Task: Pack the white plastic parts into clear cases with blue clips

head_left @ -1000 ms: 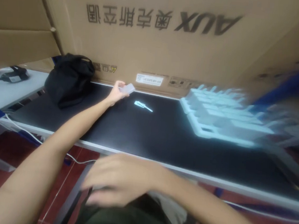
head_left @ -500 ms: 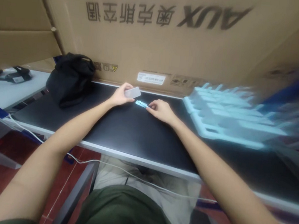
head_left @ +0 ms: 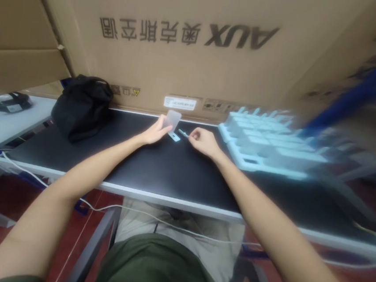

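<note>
My left hand (head_left: 154, 132) is closed on a pale, translucent rectangular piece (head_left: 174, 119), which it holds tilted upright. A flat light-blue strip (head_left: 175, 137) with a small dark spot sticks out below that piece, by my left thumb; whether the hand grips it too is partly hidden. Between the fingertips of my right hand (head_left: 204, 141) is a thin light-blue piece (head_left: 183, 133), pointing left toward the strip with a small gap between them. Both hands are over the middle of the black tabletop (head_left: 172, 170).
A light-blue rack (head_left: 267, 144) with upright prongs stands on the right. At the left sits a black bag (head_left: 81, 106). A large cardboard box (head_left: 182, 65) rises behind the table. A white cable (head_left: 128, 208) runs along the front, below the table edge.
The translucent piece has turned more upright. A light-blue strip now shows below it at my left hand, and the blue piece in my right fingers looks thinner. The camera view has shifted slightly.
</note>
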Tool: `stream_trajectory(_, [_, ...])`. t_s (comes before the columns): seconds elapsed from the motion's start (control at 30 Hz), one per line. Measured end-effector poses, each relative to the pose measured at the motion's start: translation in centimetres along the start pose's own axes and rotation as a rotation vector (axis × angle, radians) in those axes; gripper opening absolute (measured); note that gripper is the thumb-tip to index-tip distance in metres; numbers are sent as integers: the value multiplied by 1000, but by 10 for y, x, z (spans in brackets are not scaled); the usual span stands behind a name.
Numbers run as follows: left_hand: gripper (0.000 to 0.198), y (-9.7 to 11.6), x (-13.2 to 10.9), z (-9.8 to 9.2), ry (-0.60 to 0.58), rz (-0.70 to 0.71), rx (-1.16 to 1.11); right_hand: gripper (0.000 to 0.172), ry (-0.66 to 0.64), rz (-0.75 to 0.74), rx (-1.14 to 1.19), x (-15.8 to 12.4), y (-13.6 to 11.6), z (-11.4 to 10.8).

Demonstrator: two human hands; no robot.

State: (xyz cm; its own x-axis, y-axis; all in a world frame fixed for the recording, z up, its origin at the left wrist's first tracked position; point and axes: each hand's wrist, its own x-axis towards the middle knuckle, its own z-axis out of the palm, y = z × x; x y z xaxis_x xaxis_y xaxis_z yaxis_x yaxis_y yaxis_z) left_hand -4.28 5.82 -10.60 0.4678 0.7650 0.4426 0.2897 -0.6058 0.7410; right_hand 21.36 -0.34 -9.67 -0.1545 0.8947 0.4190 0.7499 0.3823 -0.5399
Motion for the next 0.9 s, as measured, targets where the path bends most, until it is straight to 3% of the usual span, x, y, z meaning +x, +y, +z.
stream_trajectory(0.17, [42,8,-4,3,-113,113,117,40,20,-228,137,-6,-19,3])
stream_trajectory(0.27, [38,9,-3,4,-149,153,210,34,63,-357,173,-6,-26,6])
stream_trajectory(0.37, [42,8,-2,5,-219,202,260,26,94,-351,125,-4,-24,6])
stream_trajectory(0.53, [61,6,-2,4,-301,130,278,23,122,-249,83,-3,-15,1])
stream_trajectory(0.7, [63,4,-3,1,-291,143,207,26,107,-218,90,-2,-13,2])
stream_trajectory(0.9, [85,7,-5,13,-250,80,281,29,116,-245,130,-1,-12,-10])
